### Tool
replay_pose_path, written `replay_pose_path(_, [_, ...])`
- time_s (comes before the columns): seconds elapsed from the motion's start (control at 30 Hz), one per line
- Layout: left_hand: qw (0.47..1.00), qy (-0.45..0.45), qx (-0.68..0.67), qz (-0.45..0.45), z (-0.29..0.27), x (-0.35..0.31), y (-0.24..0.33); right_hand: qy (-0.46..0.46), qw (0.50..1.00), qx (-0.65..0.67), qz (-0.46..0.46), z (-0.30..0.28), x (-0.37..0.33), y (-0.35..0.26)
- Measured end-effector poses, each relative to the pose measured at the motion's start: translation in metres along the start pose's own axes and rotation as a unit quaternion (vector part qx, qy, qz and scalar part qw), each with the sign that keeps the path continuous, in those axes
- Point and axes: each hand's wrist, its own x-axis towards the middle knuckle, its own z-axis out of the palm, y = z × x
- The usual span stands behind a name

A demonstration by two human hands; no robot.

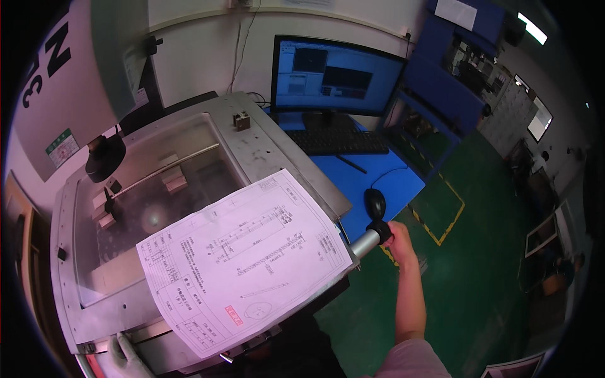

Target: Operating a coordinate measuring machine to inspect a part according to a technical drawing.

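Head view: right hand fingers closed around one black knob; one drawing sheet.

**Black knob on a steel shaft, gloved grip at the near edge**

A round black knob caps a short silver shaft jutting rightward from the measuring machine's right side. The right hand wraps around the knob. At the near left corner, the white-gloved left hand rests against the machine's metal frame.
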Motion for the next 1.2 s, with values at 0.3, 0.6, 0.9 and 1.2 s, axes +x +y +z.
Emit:
replay_pose_path(0.3, [0.998, -0.054, 0.015, 0.01, -0.004, 0.007, 0.0, 0.013, 0.999, -0.026, -0.039, 0.02, 0.017, -0.009])
replay_pose_path(0.6, [0.991, -0.112, 0.064, 0.033, -0.011, 0.007, 0.001, 0.002, 1.0, -0.01, 0.002, 0.016, 0.016, 0.004])
replay_pose_path(0.9, [0.993, -0.038, 0.095, 0.063, -0.009, 0.004, 0.01, 0.0, 0.998, 0.034, 0.044, 0.02, 0.0, 0.014])
replay_pose_path(1.2, [0.984, -0.094, 0.115, 0.102, -0.004, 0.011, 0.022, 0.101, 0.993, -0.014, -0.053, 0.028, -0.015, -0.015])
